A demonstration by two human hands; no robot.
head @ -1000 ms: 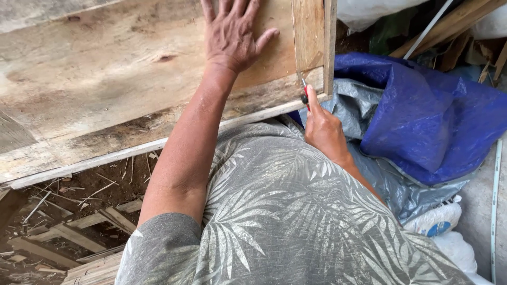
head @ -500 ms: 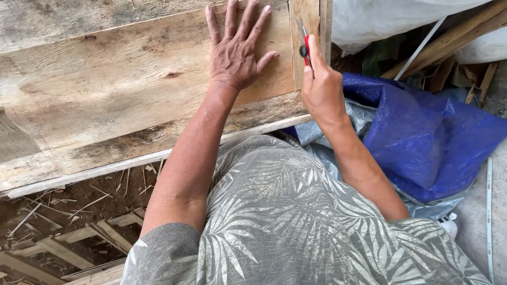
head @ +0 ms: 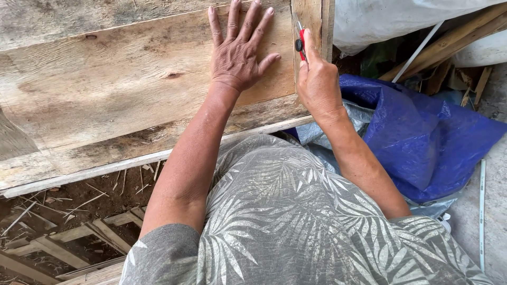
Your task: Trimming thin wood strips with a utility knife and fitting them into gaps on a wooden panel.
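Pinning the board flat, the left hand lies open, fingers spread; the right hand grips a red cutter, blade against the edge strip.

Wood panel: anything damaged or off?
Yes. The wood panel is weathered, with dark stains and a crumbling lower edge. Left hand lies flat on it; right hand holds a red utility knife at its right-hand batten.

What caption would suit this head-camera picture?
Left hand flat on a weathered wooden panel; right hand holds a red utility knife against it.
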